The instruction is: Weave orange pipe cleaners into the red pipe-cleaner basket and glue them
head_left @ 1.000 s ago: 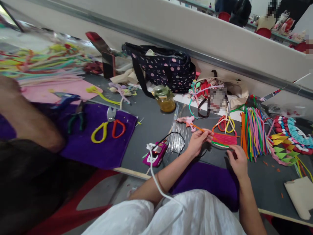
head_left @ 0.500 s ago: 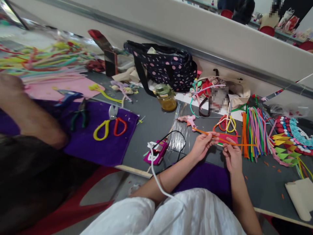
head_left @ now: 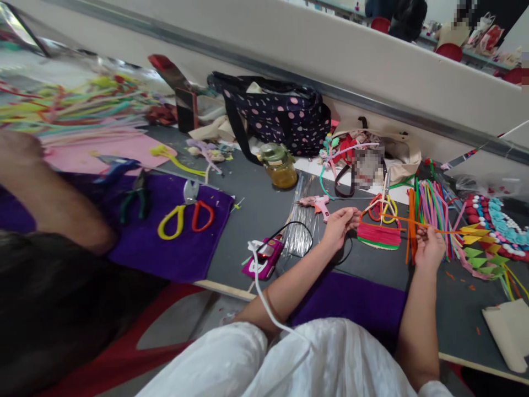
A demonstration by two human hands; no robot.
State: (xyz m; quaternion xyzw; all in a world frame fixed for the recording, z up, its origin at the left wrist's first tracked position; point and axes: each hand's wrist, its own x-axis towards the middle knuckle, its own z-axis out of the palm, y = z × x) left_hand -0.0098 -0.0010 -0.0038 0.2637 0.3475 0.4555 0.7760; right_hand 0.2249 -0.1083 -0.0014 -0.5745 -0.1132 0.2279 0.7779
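The right hand [head_left: 430, 247] grips a thin orange strip [head_left: 403, 219]. Beside a striped pink-and-green panel [head_left: 379, 236], the left hand [head_left: 339, 226] has fingers together; any grip cannot be determined.

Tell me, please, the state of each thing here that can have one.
Left hand: fingertips pinched together, grip unclear.
Right hand: closed on orange strip.
Lidded jar: upright, lid on.
Navy spotted bag: upright, top open.
Cream tote bag: open, contents showing.
Pink glue gun: lying on its side.
Green-handled pliers: lying, handles apart.
Yellow-and-red-handled scissors on the purple cloth: handles apart.
Magenta device: small reddish light showing.
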